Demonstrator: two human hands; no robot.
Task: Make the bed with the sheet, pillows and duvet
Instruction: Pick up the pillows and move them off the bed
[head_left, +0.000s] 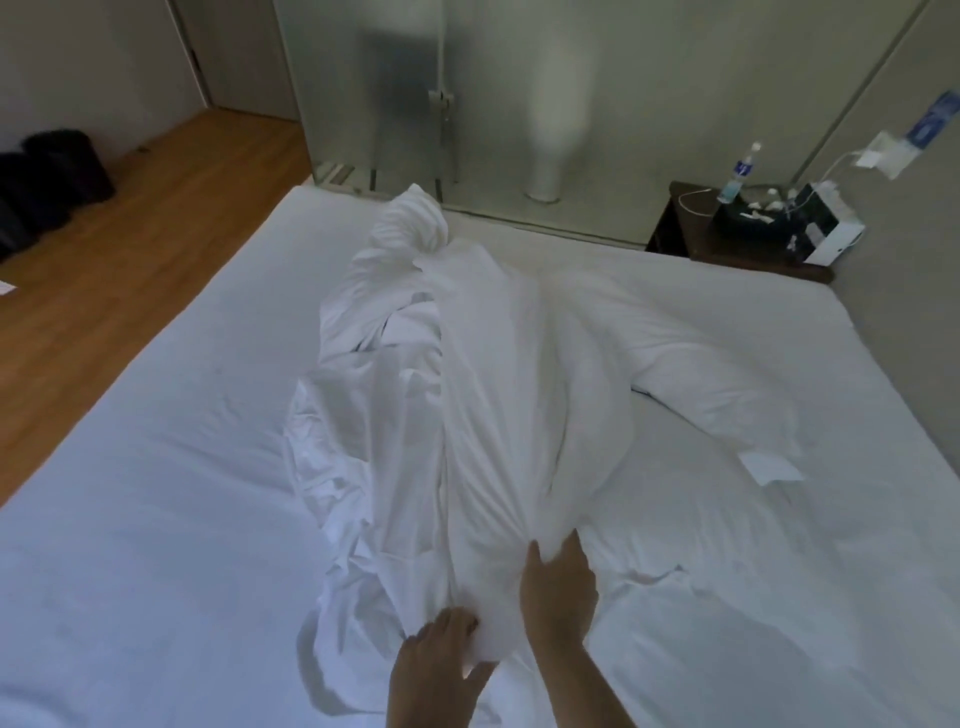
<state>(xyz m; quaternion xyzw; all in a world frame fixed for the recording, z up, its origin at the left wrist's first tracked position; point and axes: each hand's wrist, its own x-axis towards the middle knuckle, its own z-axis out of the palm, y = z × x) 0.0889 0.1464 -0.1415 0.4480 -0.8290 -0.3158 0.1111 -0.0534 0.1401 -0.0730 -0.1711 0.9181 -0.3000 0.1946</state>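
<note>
A white duvet (498, 364) lies bunched in a long ridge down the middle of the bed, one arm of it spreading to the right. Under it the white sheet (156, 467) covers the mattress fairly smoothly. At the near end of the ridge my left hand (441, 660) grips a fold of the duvet, fingers curled into the fabric. Just right of it my right hand (558, 587) pinches the duvet with fingers and thumb around a gathered fold. A small white label (769, 465) sticks out from the duvet's right part. No pillows are in view.
A dark bedside table (691, 244) stands at the far right corner, holding a water bottle (735, 174), boxes and cables. A frosted glass partition (467, 93) runs along the far edge of the bed. Wooden floor (130, 249) lies left, with dark bags (52, 176) by the wall.
</note>
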